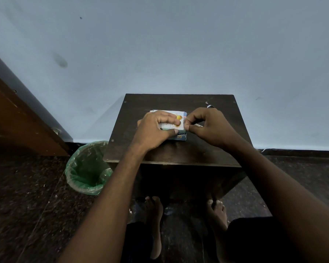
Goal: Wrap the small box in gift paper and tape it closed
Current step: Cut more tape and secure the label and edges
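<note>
A small box wrapped in light gift paper (176,115) with yellow and blue print lies in the middle of the dark wooden table (160,103). My left hand (156,128) grips the box from the left, fingers across its top and thumb along its near side. My right hand (207,126) pinches at the box's right edge with thumb and forefinger; whether it pinches a paper fold or tape I cannot tell. Most of the box is hidden under my hands.
A small white and dark item (210,106) lies behind my right hand near the table's back right. A bin with a green liner (87,168) stands on the floor left of the table. A wooden door (17,120) is at far left. My bare feet (155,215) are under the table.
</note>
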Tool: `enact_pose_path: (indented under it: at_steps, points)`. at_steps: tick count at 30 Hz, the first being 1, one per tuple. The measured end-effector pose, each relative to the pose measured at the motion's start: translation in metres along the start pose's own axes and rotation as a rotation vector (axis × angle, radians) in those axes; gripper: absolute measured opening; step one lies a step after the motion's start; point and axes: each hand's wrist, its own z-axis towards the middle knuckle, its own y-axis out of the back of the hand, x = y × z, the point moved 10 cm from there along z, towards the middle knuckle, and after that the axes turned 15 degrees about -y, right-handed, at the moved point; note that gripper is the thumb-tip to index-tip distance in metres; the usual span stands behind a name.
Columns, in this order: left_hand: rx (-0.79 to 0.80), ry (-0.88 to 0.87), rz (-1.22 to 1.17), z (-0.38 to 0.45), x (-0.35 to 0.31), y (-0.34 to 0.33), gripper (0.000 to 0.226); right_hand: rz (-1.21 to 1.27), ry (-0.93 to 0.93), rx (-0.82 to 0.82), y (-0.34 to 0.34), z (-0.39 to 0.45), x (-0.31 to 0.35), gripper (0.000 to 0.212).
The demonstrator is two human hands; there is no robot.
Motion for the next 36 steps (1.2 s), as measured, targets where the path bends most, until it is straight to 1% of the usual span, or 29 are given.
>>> enact_pose_path:
  at_steps: [3,6,9,13,21,25,29,31,32,34,36]
  points:
    - [-0.028,-0.023,0.018,0.0,-0.001,0.004,0.018,0.006,-0.012,0.0,0.0,0.002,-0.003,0.005]
    - [-0.044,-0.05,0.048,0.0,-0.004,0.006,0.017,-0.001,-0.034,-0.006,0.0,0.005,-0.004,0.006]
    - [-0.046,-0.055,0.074,0.0,-0.006,0.006,0.016,-0.027,-0.009,-0.029,-0.001,0.005,-0.001,0.007]
    - [-0.075,-0.052,0.075,0.0,-0.009,0.005,0.009,-0.067,0.0,-0.069,-0.003,0.005,0.002,0.008]
    - [-0.082,-0.023,0.104,0.0,-0.007,0.004,0.011,-0.085,0.0,-0.117,-0.002,0.002,0.007,0.009]
    - [-0.082,-0.02,0.099,0.001,-0.008,0.004,0.007,-0.108,-0.022,-0.135,-0.001,0.002,0.008,0.009]
    - [-0.07,-0.014,0.107,0.001,-0.008,0.003,0.009,-0.14,-0.073,-0.176,-0.003,0.002,0.005,0.008]
    - [-0.073,-0.018,0.102,0.002,-0.008,0.003,0.01,-0.08,-0.134,-0.185,-0.004,0.003,0.0,0.007]
    - [-0.077,-0.019,0.1,0.002,-0.008,0.003,0.01,-0.012,-0.182,-0.182,-0.004,0.004,-0.005,0.012]
    - [-0.085,-0.017,0.104,0.001,-0.008,0.003,0.011,0.169,-0.311,-0.147,-0.007,0.004,-0.02,0.017]
    - [-0.084,-0.012,0.11,0.001,-0.008,0.002,0.011,0.362,-0.442,-0.086,-0.016,0.002,-0.032,0.012]
